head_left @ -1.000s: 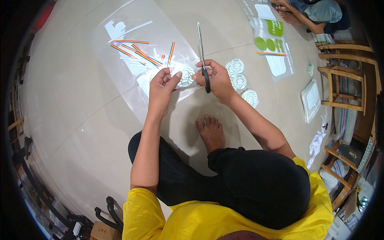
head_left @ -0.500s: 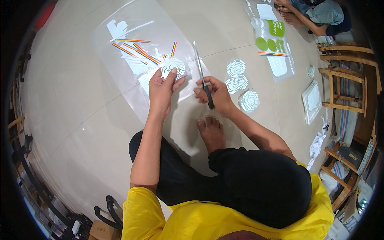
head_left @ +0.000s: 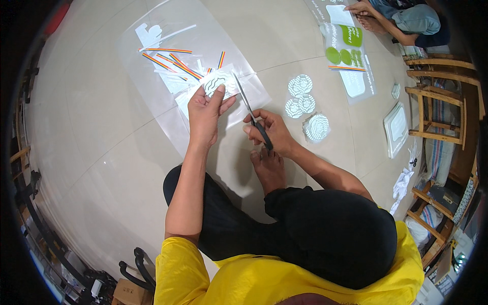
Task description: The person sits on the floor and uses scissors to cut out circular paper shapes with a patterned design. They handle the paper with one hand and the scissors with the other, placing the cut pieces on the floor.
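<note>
The left hand (head_left: 204, 119) pinched a white patterned piece (head_left: 222, 79) at its lower edge, its grip pressed together with the thumb on top; most of the piece stood out beyond the fingertips, away from the body. The right hand (head_left: 272, 131) was curled around the black handles of the scissors (head_left: 245, 96), whose blades pointed up along the piece's right edge; whether they touched it could not be told. Beyond the piece, a clear plastic sheet (head_left: 157, 114) lay on the floor (head_left: 101, 122), bearing rainbow-striped strips (head_left: 183, 66) and white scraps (head_left: 150, 35). Right of the scissors, round patterned cut-outs (head_left: 301, 95) lay grouped on the floor, well apart from a green-printed clear sheet (head_left: 352, 81) farther off.
</note>
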A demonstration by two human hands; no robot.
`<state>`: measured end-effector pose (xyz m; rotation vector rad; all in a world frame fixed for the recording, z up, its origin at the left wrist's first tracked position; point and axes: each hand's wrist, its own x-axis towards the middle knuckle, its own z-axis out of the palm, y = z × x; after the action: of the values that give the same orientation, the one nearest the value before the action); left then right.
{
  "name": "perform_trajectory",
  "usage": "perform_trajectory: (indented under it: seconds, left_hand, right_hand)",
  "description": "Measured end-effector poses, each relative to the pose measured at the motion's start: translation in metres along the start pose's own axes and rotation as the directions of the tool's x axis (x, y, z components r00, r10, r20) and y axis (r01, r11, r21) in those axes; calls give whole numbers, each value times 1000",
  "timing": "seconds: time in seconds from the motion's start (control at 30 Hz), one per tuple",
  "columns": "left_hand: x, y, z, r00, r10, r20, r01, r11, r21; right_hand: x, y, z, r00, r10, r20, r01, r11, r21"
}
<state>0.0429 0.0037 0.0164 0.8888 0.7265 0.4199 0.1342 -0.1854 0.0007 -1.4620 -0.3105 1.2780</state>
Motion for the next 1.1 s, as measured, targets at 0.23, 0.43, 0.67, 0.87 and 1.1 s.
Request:
perform_trajectory:
  seconds: [0.23,0.43,0.67,0.87,1.1]
  left_hand:
    - [-3,3,5,1000,22,-15,-22,1000,2]
    - [-3,2,6,999,31,-18,-31,1000,-2]
    - [-4,2,7,999,41,-19,-41,999,-12]
    - [-5,2,8,999,42,-23,-43,999,-18]
    - [-4,3,7,999,36,-13,-36,999,-27]
  right_hand:
    - [1,-5,1,1000,3,-6,-3,1000,-26]
    - [2,-6,3,1000,2,-10,-2,1000,-5]
    - [4,-8,4,1000,25,-17,-25,1000,-3]
    - [2,-12,6,999,11,-36,-12,1000,-26]
    - [3,-7,4,1000,-8,-28,7,1000,-29]
